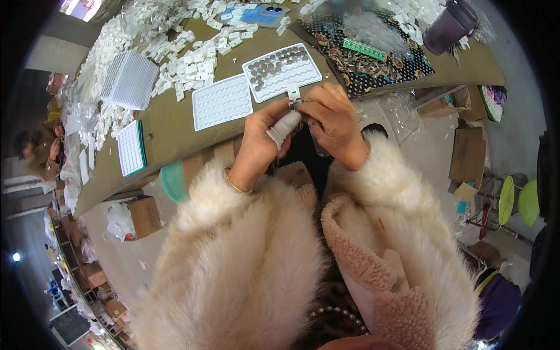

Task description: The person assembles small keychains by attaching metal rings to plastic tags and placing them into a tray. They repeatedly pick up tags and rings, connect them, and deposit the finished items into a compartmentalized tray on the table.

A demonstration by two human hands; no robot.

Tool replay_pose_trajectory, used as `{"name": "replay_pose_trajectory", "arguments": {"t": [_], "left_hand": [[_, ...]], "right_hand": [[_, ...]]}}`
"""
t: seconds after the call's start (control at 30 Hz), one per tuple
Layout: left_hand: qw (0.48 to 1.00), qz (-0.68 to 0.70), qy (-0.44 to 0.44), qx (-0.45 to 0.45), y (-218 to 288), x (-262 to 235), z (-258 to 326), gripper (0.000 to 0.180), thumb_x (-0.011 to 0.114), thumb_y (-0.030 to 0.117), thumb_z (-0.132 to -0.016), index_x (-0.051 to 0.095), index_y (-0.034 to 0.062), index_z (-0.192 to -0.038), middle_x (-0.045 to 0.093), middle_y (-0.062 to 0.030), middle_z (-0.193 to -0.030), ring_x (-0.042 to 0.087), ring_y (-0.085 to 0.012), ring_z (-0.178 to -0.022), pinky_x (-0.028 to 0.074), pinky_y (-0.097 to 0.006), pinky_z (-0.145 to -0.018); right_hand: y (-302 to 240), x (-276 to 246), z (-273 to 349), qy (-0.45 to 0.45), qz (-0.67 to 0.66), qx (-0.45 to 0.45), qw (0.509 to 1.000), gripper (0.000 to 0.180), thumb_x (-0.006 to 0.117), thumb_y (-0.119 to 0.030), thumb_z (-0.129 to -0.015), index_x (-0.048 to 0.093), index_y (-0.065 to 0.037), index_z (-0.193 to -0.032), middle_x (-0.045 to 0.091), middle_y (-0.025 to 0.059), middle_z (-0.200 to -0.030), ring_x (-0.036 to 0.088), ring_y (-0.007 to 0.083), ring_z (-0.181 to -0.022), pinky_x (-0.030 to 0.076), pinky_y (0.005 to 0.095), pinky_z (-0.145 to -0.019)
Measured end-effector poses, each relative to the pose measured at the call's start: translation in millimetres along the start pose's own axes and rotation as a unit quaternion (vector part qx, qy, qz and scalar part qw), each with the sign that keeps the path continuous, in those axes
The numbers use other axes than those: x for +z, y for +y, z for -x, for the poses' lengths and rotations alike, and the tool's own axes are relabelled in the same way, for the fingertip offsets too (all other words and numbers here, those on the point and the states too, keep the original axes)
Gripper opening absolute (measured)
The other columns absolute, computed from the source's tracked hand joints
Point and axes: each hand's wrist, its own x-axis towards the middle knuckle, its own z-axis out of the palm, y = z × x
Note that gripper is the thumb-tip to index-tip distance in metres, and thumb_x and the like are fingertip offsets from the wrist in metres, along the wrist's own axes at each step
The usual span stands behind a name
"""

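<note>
Hands pinch small clip; grip detail hidden by fingers.

Cream fur sleeves are worn, with a pink fleece lining. White trays are laid on a brown table. A black cloth is patterned with white dots. A purple cup is seen.

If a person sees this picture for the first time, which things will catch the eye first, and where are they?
First the two hands in the middle: the left hand, with a pale cover on its thumb, and the right hand pinch a small white clip at the table edge. Just beyond lie a white dimpled tray partly filled with dark round pieces and an empty tray. White plastic pieces are heaped at the upper left.
</note>
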Motion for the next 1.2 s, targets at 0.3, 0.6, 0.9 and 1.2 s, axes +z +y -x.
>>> {"name": "replay_pose_trajectory", "arguments": {"t": [0.3,0.6,0.9,1.2], "left_hand": [[0.998,0.022,0.049,0.014,-12,-38,-4,0.030,0.055,0.017,-0.101,0.062,-0.0039,-0.122,0.070,-0.0077,-0.093,0.039,-0.0025,-0.049,0.031,-0.018,-0.045],[0.993,0.099,0.043,0.039,-18,-56,-8,0.026,0.057,0.018,-0.102,0.067,-0.0018,-0.115,0.071,-0.0064,-0.092,0.040,-0.0024,-0.051,0.031,-0.019,-0.046],[0.994,0.091,0.045,0.034,-19,-59,-11,0.031,0.057,0.019,-0.102,0.064,-0.0025,-0.123,0.070,-0.0052,-0.098,0.039,-0.0020,-0.052,0.032,-0.018,-0.050],[0.995,0.077,0.033,0.051,-16,-58,-16,0.030,0.055,0.017,-0.102,0.064,-0.0036,-0.122,0.072,-0.0087,-0.101,0.040,-0.0026,-0.052,0.032,-0.019,-0.048]], "right_hand": [[22,25,-39,-0.073,-0.118,-0.018,0.990,0.021,0.071,0.004,-0.072,0.069,-0.004,-0.092,0.063,0.0089,-0.087,0.061,0.0291,-0.083,0.049,0.0373,-0.072],[54,50,-66,-0.059,0.123,-0.041,0.990,0.008,0.069,-0.003,-0.074,0.071,-0.005,-0.081,0.060,0.0068,-0.082,0.061,0.0265,-0.084,0.049,0.0390,-0.071],[58,45,-66,-0.090,0.041,0.004,0.995,0.013,0.072,0.000,-0.074,0.066,-0.004,-0.085,0.060,0.0086,-0.085,0.061,0.0293,-0.086,0.050,0.0408,-0.071],[60,50,-64,-0.114,0.070,-0.069,0.989,0.013,0.065,0.001,-0.074,0.069,-0.004,-0.085,0.060,0.0086,-0.085,0.062,0.0291,-0.087,0.052,0.0389,-0.072]]}}
